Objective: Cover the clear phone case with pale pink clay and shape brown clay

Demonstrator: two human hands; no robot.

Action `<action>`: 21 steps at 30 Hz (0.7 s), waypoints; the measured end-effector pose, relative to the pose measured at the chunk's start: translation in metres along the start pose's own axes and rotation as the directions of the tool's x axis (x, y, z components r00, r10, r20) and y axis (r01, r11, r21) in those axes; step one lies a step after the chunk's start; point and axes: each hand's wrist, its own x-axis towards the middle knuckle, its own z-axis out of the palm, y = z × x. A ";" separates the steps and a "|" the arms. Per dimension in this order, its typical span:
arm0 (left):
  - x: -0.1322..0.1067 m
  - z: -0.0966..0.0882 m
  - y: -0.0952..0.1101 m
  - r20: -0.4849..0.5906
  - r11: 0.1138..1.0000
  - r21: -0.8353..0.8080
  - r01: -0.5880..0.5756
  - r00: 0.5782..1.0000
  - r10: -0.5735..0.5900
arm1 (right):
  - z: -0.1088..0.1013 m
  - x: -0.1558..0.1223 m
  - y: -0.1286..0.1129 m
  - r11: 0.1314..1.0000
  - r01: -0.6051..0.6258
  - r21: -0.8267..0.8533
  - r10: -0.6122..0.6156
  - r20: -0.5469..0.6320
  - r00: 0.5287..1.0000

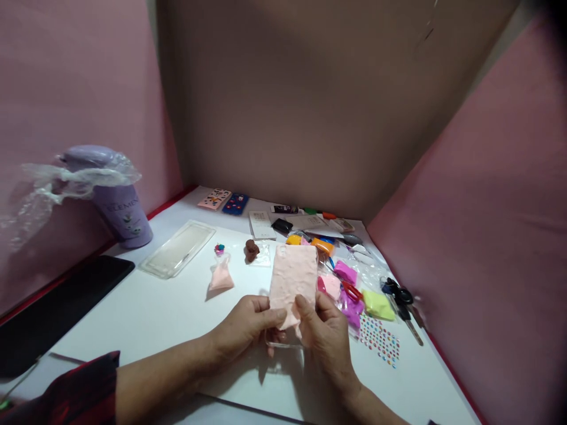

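Between my two hands is a clear phone case (286,340), tilted up above the white table. Pale pink clay (292,271) covers most of its back in a bumpy layer, while the lower end is bare and see-through. My left hand (248,324) grips the left edge, thumb lying on the clay. On the opposite edge my right hand (328,336) grips too, its thumb pressing the clay's ragged lower border. A small bag of pale pink clay (221,276) and a brown clay lump (251,250) lie beyond my left hand.
Right of the case lie bagged magenta clay (345,272), yellow clay (378,304), red-handled scissors (352,291), a gem sticker sheet (380,341) and keys (403,301). A clear plastic tray (177,249), purple tumbler (121,212) and black phone (62,310) stand or lie leftward.
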 end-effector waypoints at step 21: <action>-0.009 -0.001 0.012 0.137 0.998 -0.054 0.035 0.990 -0.027 | -0.007 0.008 0.002 0.998 0.019 -0.053 -0.024 -0.103 0.994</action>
